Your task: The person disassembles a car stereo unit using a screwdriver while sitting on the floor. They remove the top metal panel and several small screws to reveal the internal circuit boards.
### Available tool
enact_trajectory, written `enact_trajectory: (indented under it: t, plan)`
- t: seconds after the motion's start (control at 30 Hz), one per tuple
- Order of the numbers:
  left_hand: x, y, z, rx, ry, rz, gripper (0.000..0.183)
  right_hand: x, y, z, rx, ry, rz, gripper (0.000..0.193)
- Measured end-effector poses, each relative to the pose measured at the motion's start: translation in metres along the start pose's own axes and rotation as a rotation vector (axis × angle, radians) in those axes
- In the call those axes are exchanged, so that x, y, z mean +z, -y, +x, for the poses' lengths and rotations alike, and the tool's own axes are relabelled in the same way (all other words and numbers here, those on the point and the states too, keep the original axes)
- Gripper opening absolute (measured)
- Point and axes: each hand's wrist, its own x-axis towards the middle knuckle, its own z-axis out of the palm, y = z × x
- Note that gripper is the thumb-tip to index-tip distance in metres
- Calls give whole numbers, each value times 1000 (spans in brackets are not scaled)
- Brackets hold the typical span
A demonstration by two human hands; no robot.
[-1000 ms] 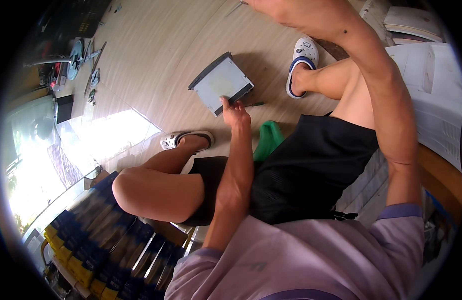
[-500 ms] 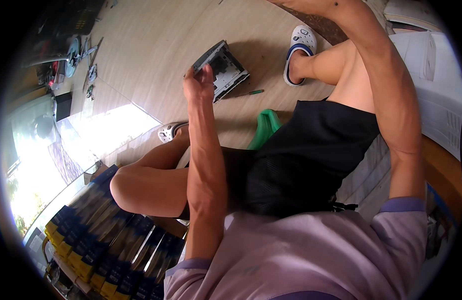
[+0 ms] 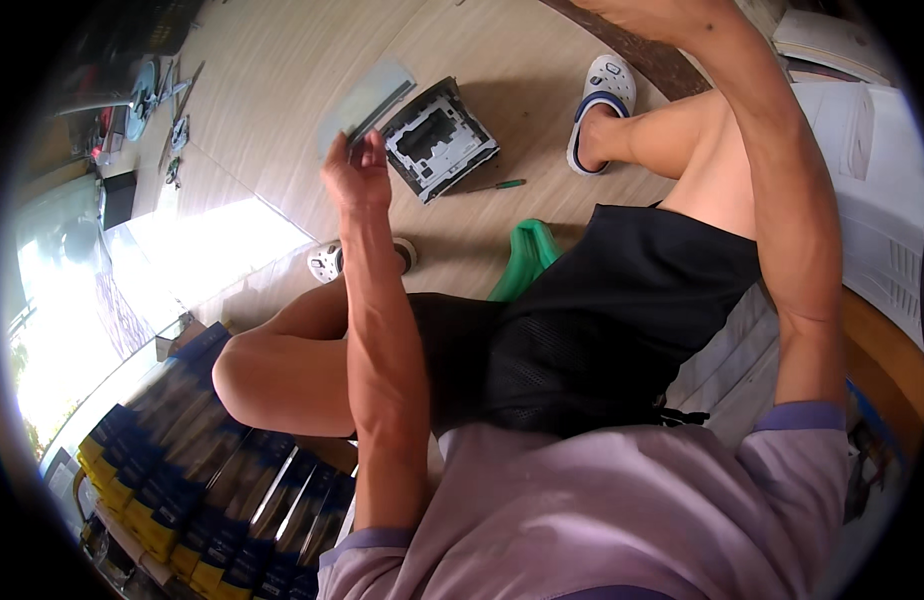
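My left hand (image 3: 358,178) is closed on the near edge of a flat grey panel (image 3: 382,92), which is smeared by motion and has a darker strip along one side. Beside it on the floor, a boxy device (image 3: 440,140) lies with its metal frame and a dark opening facing up. Just this side of the device rests a screwdriver (image 3: 509,184) with a green and red handle. At the top edge of the picture is my right hand (image 3: 632,12), partly cut off, its fingers out of sight; I cannot make out anything in it.
My feet in white clogs (image 3: 608,90) flank the device. A green curved object (image 3: 527,258) lies between my legs. A large white appliance (image 3: 862,170) stands at the right. Blue and yellow packages (image 3: 212,500) are stacked at lower left. A fan (image 3: 145,100) and clutter sit far left.
My left hand has moved left from the device with the grey panel, which now stands apart from it. More of the device's metal frame shows. My right hand has barely shifted.
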Motion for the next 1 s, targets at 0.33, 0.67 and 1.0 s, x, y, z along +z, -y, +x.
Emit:
enact_trajectory:
  t: [0.33,0.67,1.0]
  plan:
    - [-122,0,52,-53,-273,-269,28,17,3,0,9,177,-73,14]
    - [-167,23,52,-119,-388,-213,27,31,6,10,-17,195,-109,16]
    - [-184,36,53,-159,-401,-206,29,36,20,22,34,260,-129,15]
